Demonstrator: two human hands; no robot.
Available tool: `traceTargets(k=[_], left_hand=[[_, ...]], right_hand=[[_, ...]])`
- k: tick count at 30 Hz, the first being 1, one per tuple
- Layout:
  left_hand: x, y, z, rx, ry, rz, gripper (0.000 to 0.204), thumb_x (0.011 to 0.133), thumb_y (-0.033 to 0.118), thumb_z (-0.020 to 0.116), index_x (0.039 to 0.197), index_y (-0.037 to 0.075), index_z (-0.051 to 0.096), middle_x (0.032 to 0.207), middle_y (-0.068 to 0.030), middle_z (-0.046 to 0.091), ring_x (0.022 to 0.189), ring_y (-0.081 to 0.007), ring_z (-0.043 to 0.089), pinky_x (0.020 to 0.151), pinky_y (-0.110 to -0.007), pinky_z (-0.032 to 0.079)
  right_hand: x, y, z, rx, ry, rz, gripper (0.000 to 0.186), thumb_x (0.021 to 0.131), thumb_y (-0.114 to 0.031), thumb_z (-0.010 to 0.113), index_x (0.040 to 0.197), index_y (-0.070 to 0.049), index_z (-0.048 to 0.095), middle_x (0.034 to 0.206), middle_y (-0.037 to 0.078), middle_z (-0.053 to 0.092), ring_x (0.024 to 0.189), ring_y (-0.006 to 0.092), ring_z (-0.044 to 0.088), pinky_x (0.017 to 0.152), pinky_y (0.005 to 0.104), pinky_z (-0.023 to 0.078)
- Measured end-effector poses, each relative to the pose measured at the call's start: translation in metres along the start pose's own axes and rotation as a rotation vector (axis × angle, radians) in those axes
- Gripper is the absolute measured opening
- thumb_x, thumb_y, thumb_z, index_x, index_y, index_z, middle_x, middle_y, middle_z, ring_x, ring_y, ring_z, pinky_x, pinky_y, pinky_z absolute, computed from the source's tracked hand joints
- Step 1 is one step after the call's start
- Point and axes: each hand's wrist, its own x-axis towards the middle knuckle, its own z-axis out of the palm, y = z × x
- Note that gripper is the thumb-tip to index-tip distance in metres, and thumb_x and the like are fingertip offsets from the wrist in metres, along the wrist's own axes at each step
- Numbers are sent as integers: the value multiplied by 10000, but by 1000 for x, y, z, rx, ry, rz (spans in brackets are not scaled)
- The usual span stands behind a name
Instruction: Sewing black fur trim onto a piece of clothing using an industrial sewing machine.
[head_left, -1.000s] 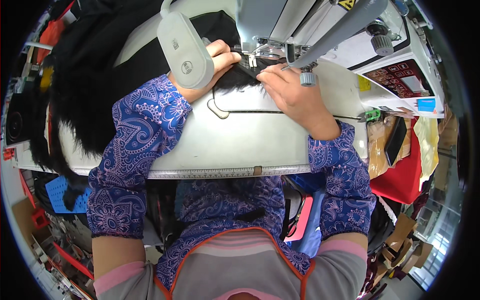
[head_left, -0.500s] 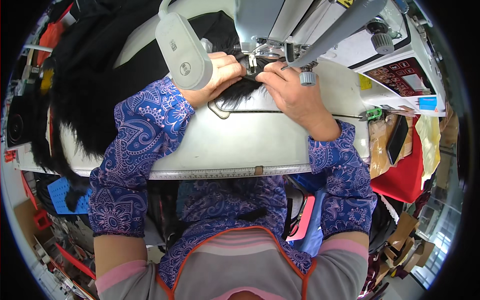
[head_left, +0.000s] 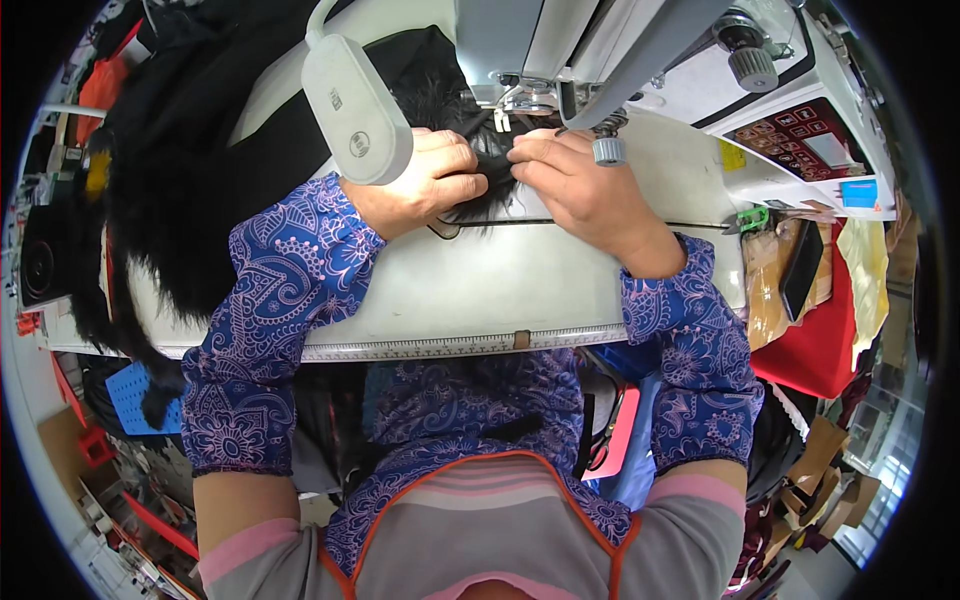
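Toward the far side of the tabletop (head_left: 480, 285), just in front of the sewing machine's (head_left: 500, 45) presser foot (head_left: 502, 121), a black furry piece (head_left: 430, 88) lies bunched between two bare hands. The left hand (head_left: 425, 180) has its fingers curled narrow, gripping the fur at its left; the right hand (head_left: 575, 180) holds its right side with gathered fingertips, the thumb hidden. A small gap parts the fingers, and tufts poke through it toward the near edge.

Judging by this, the work is partway: the piece is at the foot, hand-held, neither set aside nor cut free. Any stitches are lost in the dark pile, so I cannot tell how much of a seam is done or left, nor whether the foot is down.

Along the tabletop's near edge runs a ruler strip (head_left: 430, 347) with a small brown tab (head_left: 522, 339) across it. A big heap of black fabric (head_left: 190, 180) covers the left end and hangs over the near left corner, above a blue perforated basket (head_left: 140, 398). A pale oblong device (head_left: 360, 115) hangs over the left wrist. By the right end are green-handled snips (head_left: 752, 218), a dark flat slab (head_left: 802, 268) and something red (head_left: 810, 345); beyond, low down, cardboard (head_left: 815, 465) is piled in a cluttered room.
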Motion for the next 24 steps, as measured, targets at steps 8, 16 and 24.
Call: traceTargets(k=[8,16,24], left_hand=[[-12,-13,-10,57,26,-147,240,635,26,793,848,57,687,798,-41,632,702,-212,662,612,-322,562],[-13,-19,0,44,101,-153,268,674,50,787,932,87,725,864,-34,674,733,-201,672,633,-315,570],[-1,-13,7,94,67,-27,242,637,59,757,875,87,723,976,-25,720,814,-179,673,660,-304,582]], right_hand=[[1,-8,-7,-37,-65,76,279,734,-51,722,997,-137,745,1025,4,693,911,199,652,760,320,530],[2,-9,-4,-74,-43,51,290,740,-75,726,1015,-165,750,1059,-19,704,894,185,648,774,312,535],[-1,-4,-11,-103,-47,107,257,748,-68,715,986,-158,741,1088,-47,697,926,183,661,773,301,543]])
